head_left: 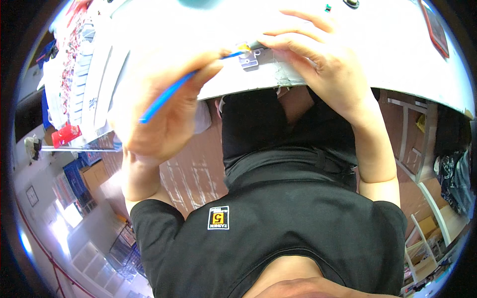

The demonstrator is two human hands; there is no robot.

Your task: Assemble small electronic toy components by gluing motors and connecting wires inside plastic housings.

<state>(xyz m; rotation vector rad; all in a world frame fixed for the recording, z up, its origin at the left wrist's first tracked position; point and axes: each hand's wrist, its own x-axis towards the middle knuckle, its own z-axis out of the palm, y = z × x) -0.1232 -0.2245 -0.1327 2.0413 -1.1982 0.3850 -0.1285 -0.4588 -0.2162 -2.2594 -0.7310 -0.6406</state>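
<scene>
My left hand (161,82) is closed round a slim blue stick-like tool (174,89), which slants up to the right. Its far end reaches a small yellowish spot (244,48) over a little clear plastic piece (249,60) near the table's front edge. From the right, my right hand (330,67) comes in with its fingers bent towards that spot. Its thumb and forefinger close on a small dark-grey part, mostly hidden by the fingers; its kind does not show. Glare washes out much of the left hand and the tabletop.
The white table (412,74) curves across the front of my lap. Stacked cloth or bags (89,84) lie along its left side, with a red packet (66,135) at the corner. A red-edged phone-like slab (435,30) and a small dark round object (352,3) lie at the far right.
</scene>
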